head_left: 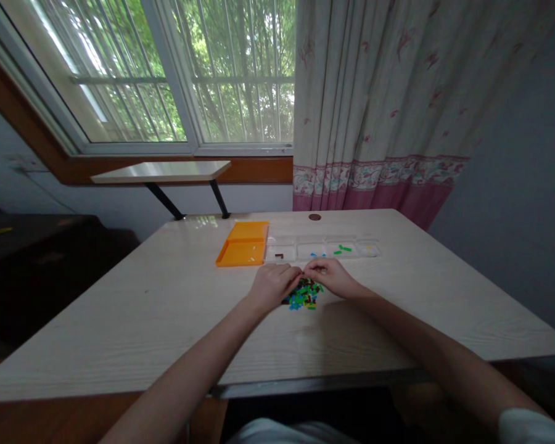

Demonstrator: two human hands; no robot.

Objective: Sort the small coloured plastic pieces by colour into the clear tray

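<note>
A small pile of coloured plastic pieces point(304, 295), blue, green, yellow and dark, lies on the pale wooden table point(166, 320). My left hand point(274, 285) rests on the pile's left side with its fingers curled. My right hand point(333, 275) sits at the pile's upper right, fingers pinched together near the left hand's fingertips. What the fingers hold is too small to make out. Just beyond the hands lies a clear tray point(324, 250) with several compartments, holding a few dark, blue, green and yellow pieces apart.
An orange lid or tray point(243, 243) lies left of the clear tray. A small brown round thing point(314, 217) sits near the table's far edge. A narrow shelf point(161, 171) juts out below the window, a flowered curtain point(374, 111) hangs right, and a dark cabinet point(37, 246) stands left.
</note>
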